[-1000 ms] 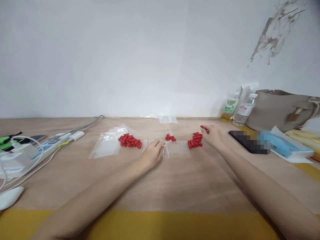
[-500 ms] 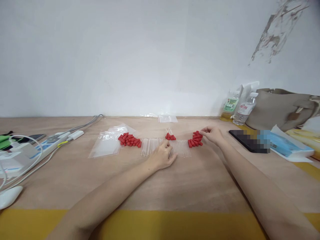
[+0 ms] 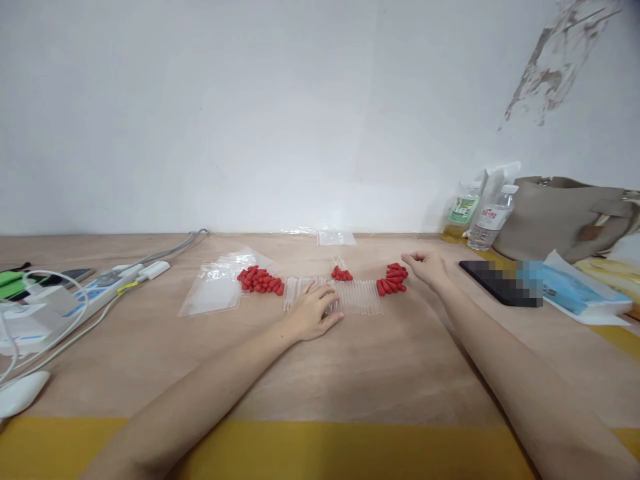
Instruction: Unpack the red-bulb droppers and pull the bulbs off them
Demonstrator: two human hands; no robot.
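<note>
My left hand (image 3: 316, 312) lies over a row of thin clear tubes (image 3: 365, 297), its fingers stretched out and somewhat apart. Part of the row is hidden beneath it. My right hand (image 3: 425, 267) is up beside the right-hand pile of red teardrop-shaped pieces (image 3: 393, 280), thumb and fingers pinched together. Whatever may be between those fingertips is too small to make out. Another pile of red pieces (image 3: 260, 280) borders the tubes on the left. Just behind the row sits a small group of red-ended clear sticks (image 3: 341, 273).
Clear plastic bags (image 3: 213, 290) lie left of the red pile, and one small bag (image 3: 336, 238) is by the wall. A power strip (image 3: 95, 293) with cables is far left. To the right are a phone (image 3: 493, 280), a tissue pack (image 3: 585, 290), bottles (image 3: 490, 220) and a handbag (image 3: 550, 213).
My left hand has shifted slightly left over the tubes and its fingers have spread. My right hand has drawn a little up and away from the right red pile.
</note>
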